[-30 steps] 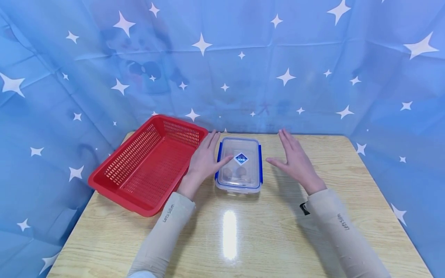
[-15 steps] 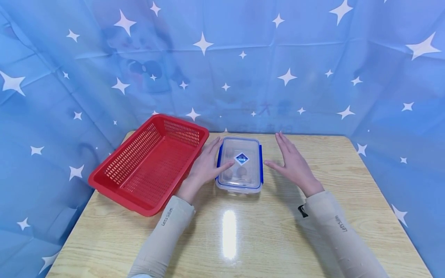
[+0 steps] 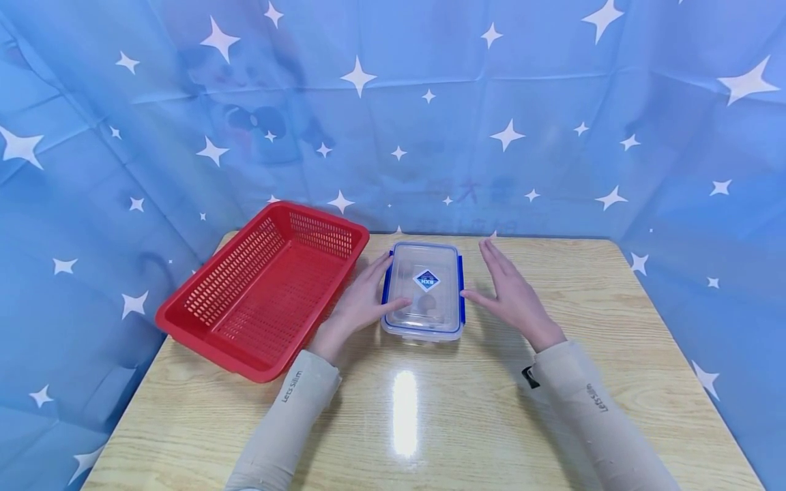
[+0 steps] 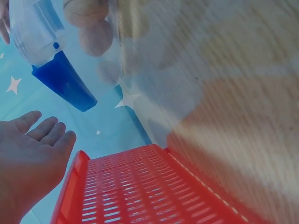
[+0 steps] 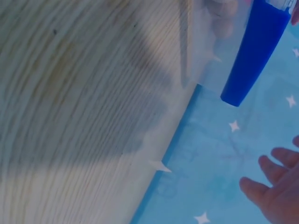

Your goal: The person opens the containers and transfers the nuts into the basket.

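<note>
Left hand (image 3: 356, 300) and right hand (image 3: 512, 296) loose on either side of a clear, rectangular, blue-edged plastic box (image 3: 445, 293)

Neither hand is grasping anything. The left hand has its fingers stretched along the left flank of the box, by a bright blue plastic clip (image 4: 65, 83), and from above its thumb reaches over the edge of the lid; whether it touches, I cannot tell. The right hand has its fingers extended toward the far edge of the worktop (image 3: 467, 423). Its thumb points at the other bright blue plastic clip (image 5: 254, 56), right up close to it, though contact is unclear.

The box lies flat near the middle of the worktop's far edge, with its lid on. A white-and-blue diamond-shaped sticker (image 3: 426, 280) sits on top, and several rounded, pale brown things (image 4: 96, 39) show through the clear walls.

Beside the left hand, a large red slatted plastic basket (image 3: 276, 293) stands slantwise at the far left corner, its rim reaching over the worktop's left edge as seen from above. Both forearms, in printed beige sleeves (image 3: 288, 416), come in from the near edge. The worktop has a pale wood grain, and past its far edge hangs a blue cloth backdrop (image 3: 393, 123) with white four-pointed stars.
</note>
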Action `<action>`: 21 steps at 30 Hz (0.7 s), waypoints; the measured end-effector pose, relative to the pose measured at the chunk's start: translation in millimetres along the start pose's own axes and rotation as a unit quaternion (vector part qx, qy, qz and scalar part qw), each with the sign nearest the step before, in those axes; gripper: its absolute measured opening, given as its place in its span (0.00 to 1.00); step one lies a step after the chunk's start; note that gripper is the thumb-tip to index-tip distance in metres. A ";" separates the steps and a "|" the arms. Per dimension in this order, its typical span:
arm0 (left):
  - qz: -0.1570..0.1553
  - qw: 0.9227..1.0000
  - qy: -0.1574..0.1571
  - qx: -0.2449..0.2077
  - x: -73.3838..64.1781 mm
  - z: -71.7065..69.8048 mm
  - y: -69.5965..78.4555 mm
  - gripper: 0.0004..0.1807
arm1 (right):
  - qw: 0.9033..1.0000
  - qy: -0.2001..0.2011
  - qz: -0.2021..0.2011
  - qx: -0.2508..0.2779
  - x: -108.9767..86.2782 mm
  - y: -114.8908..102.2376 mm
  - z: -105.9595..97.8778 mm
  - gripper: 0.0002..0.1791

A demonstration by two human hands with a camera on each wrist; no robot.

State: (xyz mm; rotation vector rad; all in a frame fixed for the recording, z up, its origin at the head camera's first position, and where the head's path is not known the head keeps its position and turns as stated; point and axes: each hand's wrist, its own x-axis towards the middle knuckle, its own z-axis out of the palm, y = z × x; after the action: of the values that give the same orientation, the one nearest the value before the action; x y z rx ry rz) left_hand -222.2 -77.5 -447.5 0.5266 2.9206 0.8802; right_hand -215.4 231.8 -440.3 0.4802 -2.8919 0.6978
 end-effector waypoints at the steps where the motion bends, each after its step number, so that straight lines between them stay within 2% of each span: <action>1: -0.001 1.000 -0.004 -0.003 0.0 0.6 -1.0 0.54 | 1.000 -0.001 0.000 0.000 -0.1 -0.2 0.8 0.56; 7: -0.001 1.000 -0.021 -0.015 -0.8 3.0 -5.4 0.55 | 1.000 -0.012 0.004 0.004 -1.8 -2.1 4.3 0.56; 21: -0.002 0.999 -0.037 -0.035 -5.1 4.8 -10.2 0.56 | 1.000 -0.027 0.011 0.007 -5.5 -4.6 11.6 0.56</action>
State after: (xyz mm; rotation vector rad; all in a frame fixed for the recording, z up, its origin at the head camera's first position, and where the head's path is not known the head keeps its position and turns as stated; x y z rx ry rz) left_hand -219.8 -84.5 -457.3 0.5369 2.8114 0.9379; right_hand -209.2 224.1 -449.8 0.4751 -2.9484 0.7200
